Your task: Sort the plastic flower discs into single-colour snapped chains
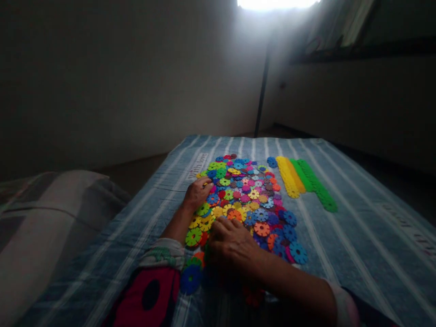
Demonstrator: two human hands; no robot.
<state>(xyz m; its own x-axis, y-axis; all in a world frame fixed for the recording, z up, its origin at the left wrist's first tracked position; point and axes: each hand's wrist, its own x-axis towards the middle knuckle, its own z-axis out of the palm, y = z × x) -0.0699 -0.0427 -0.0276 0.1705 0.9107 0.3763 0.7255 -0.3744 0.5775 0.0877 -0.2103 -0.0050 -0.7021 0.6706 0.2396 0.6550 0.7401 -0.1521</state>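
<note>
A wide pile of flat, notched plastic discs [254, 194] in many colours covers the middle of the striped cloth. My left hand [198, 191] rests at the pile's left edge, its fingers curled over discs; what they hold, if anything, is hidden. Nearer to me, my right hand [232, 240] lies over the front left part of the pile, its fingers bent down, with their tips hidden. A blue disc [191, 278] sits at the front left, between my two forearms.
Right of the pile lie overlapping rows of yellow discs [289, 178] and green discs [315, 186], with a blue disc [271, 162] by their far end. A lamp [277, 3] shines beyond the striped cloth [354, 218]. Grey bedding [57, 213] lies at left.
</note>
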